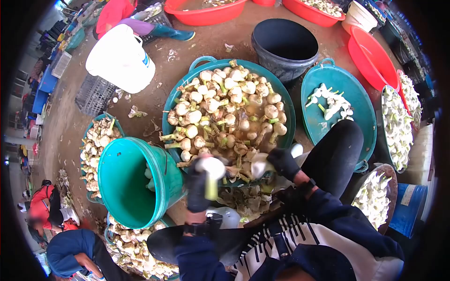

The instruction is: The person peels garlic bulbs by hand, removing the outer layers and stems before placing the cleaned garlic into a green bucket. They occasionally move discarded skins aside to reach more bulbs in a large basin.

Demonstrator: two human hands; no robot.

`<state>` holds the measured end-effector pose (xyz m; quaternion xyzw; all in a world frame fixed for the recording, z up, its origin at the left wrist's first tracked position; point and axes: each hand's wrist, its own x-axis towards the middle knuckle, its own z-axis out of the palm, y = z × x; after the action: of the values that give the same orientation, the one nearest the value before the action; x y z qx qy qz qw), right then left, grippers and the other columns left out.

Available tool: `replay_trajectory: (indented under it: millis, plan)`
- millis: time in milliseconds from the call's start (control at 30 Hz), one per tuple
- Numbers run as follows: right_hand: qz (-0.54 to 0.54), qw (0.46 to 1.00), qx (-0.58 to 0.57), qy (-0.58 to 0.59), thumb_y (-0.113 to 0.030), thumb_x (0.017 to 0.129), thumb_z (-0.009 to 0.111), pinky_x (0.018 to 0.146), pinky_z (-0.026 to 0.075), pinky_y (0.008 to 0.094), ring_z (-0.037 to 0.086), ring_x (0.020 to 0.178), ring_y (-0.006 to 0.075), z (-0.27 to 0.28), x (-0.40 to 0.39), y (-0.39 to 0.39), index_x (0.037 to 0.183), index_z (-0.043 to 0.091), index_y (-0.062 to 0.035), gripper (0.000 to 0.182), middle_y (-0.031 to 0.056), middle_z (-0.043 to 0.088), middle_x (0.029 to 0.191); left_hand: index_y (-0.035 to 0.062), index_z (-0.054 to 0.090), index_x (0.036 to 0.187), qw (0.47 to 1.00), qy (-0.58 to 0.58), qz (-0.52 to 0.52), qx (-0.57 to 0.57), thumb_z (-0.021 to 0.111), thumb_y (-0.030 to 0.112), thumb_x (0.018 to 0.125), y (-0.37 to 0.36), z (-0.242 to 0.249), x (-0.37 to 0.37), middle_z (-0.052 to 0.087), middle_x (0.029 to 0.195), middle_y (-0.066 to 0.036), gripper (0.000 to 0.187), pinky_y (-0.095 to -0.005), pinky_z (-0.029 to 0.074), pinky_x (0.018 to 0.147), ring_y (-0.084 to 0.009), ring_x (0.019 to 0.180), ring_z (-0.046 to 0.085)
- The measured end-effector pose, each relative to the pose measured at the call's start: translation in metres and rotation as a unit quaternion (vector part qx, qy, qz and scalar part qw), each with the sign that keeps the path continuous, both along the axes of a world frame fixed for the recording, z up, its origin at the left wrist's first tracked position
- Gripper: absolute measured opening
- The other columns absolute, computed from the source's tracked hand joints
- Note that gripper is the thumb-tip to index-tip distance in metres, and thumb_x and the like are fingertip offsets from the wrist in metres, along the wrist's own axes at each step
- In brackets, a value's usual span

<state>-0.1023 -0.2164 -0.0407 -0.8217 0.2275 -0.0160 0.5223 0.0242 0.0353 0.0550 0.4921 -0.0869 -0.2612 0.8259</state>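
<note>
Large green tub (289, 122) on a brown, littered floor, packed with unpeeled bulbs (229, 121), stalks on, some sitting in murky water. Wearer sits at its near side, dark-gloved. Left hand (198, 191) over the near edge of the tub, fingers closed on a peeled bulb (211, 167), white, its pale green stem pointing back toward the wearer (hand and bulb both smeared by motion). Right hand (283, 165) at the tub's near right edge, fingers curled; a pale blurred object (259, 165) lies at the fingertips, over the bulbs. Cannot tell what that object is, nor whether the hand grips it. Left of the tub, close by: a green bucket (172, 180), mouth facing the camera, a few white bulbs inside. Farther left and beyond the tub, a white bucket (121, 61) beside a dark crate (95, 95). Just past the tub's far right edge, a black bucket (286, 65). Right of the tub, an oval basin (363, 124) with a small heap of white bulbs (332, 103); beyond that, a red basin (373, 61). Well left of the tub, on the near side, a person in dark blue (70, 253), bent over.
</note>
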Motion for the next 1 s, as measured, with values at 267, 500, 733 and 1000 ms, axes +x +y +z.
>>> replay_trajectory:
  millis: [267,500,733,1000]
  plan:
    - [-0.030,0.999,-0.030,0.022,-0.041,0.080,0.065,0.067,0.050,0.0432,0.065,0.070,0.0378,-0.009,0.022,0.016,0.090,0.067,0.0012,0.044,0.0223,0.064,0.073,-0.0049,0.006,0.145,0.851,0.154,0.150,-0.480,0.051,0.017,0.090,0.066,0.046,0.059,0.011,0.150,-0.027,0.074,-0.0401,0.040,0.107,-0.0337,0.136,0.029]
    - [-0.128,0.952,-0.187,0.204,-0.041,0.081,0.056,0.064,0.049,0.0446,0.063,0.067,0.0347,-0.062,0.072,0.015,0.082,0.069,-0.0040,0.039,0.0164,0.064,0.070,0.0075,0.057,0.112,0.984,0.120,-0.057,0.121,0.046,0.027,0.096,-0.010,0.026,0.008,0.063,0.103,-0.016,0.027,-0.0342,0.053,0.071,-0.0249,0.081,0.066]
    - [-0.042,0.994,0.022,0.102,-0.019,0.072,0.067,0.054,0.048,0.0342,0.062,0.055,0.0275,-0.051,0.030,0.011,0.077,0.068,-0.0003,0.020,0.0174,0.064,0.064,0.0065,0.050,0.121,0.957,0.274,-0.079,0.060,0.048,0.024,0.096,-0.031,-0.030,-0.015,0.061,0.108,-0.021,0.030,-0.0434,0.058,0.071,-0.0341,0.086,0.067]
    - [0.092,0.981,-0.097,-0.138,-0.009,0.075,0.066,0.064,0.051,0.0387,0.062,0.071,0.0390,0.044,0.033,0.051,0.097,0.066,-0.0020,0.023,0.0167,0.066,0.083,-0.0019,0.047,0.123,0.970,0.232,-0.071,-0.001,0.055,0.013,0.091,-0.034,-0.027,-0.016,0.058,0.111,-0.019,0.036,-0.0414,0.057,0.081,-0.0316,0.097,0.063]
